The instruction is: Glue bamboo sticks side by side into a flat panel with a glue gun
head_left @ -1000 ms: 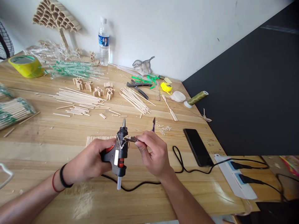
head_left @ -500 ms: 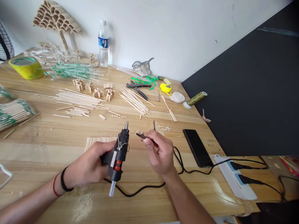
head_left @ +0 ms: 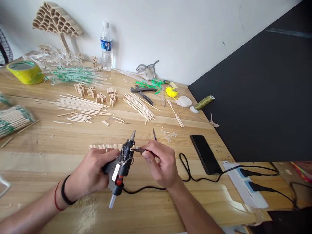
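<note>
My left hand [head_left: 95, 165] is closed around the handle of a black glue gun [head_left: 124, 159], whose metal nozzle points up and away. Dried glue strands cling to its body, and a clear glue stick [head_left: 112, 201] pokes out of its back end. Between thumb and fingers, my right hand [head_left: 162, 162] grips a small dark flat tool [head_left: 138, 149] with pale crumbs on its tip. That tip meets the gun's side just below the nozzle. A pointed blade [head_left: 154, 134] rises behind my right fingers; whether it joins the dark tool is hidden. Beneath the gun lies a row of short sticks [head_left: 104, 146].
Wooden sticks [head_left: 138, 105] lie in piles farther back, near pliers [head_left: 143, 91] and a yellow tape measure [head_left: 172, 93]. To the right are a phone [head_left: 205, 154], a power strip [head_left: 246, 185] and a black cord [head_left: 146, 187]. A water bottle [head_left: 106, 48] stands by the wall.
My right hand has moved left, bringing the dark tool's tip against the glue gun. The pointed blade moved left with it. The gun has tilted slightly and dropped a little.
</note>
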Action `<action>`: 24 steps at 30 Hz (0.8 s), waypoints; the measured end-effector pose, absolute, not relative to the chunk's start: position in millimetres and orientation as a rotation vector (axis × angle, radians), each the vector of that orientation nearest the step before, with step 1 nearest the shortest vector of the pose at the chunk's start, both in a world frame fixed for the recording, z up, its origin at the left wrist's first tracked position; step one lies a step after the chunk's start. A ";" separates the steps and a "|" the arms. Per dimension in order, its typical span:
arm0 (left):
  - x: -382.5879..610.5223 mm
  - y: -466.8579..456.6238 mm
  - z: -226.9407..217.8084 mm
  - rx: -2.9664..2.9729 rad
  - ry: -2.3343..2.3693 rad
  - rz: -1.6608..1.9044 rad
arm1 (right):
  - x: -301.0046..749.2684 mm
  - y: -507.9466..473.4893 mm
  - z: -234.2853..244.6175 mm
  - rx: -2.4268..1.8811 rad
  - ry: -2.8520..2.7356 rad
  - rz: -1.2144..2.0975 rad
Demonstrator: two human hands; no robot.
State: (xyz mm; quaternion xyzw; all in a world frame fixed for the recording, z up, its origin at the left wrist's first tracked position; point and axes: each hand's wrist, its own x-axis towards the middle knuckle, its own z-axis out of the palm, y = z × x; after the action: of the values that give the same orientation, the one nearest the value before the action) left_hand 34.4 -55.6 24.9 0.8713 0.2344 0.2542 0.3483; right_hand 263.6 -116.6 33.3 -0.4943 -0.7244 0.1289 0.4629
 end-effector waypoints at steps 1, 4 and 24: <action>34.1 -55.4 24.4 2.269 0.608 0.668 | 263.2 -116.3 33.3 -1.221 -1.775 0.306; 34.6 -55.9 25.9 2.259 0.581 0.678 | 262.7 -115.4 32.6 -1.264 -1.730 0.261; 41.3 -67.7 26.6 1.523 0.550 0.463 | 248.3 -123.5 25.7 -1.083 -1.818 0.366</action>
State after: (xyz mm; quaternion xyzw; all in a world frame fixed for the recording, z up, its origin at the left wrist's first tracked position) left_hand 41.3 -67.7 26.6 0.6748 0.2435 0.2049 0.6659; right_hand 248.3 -123.5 25.7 -0.4433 -0.7442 0.1498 0.4767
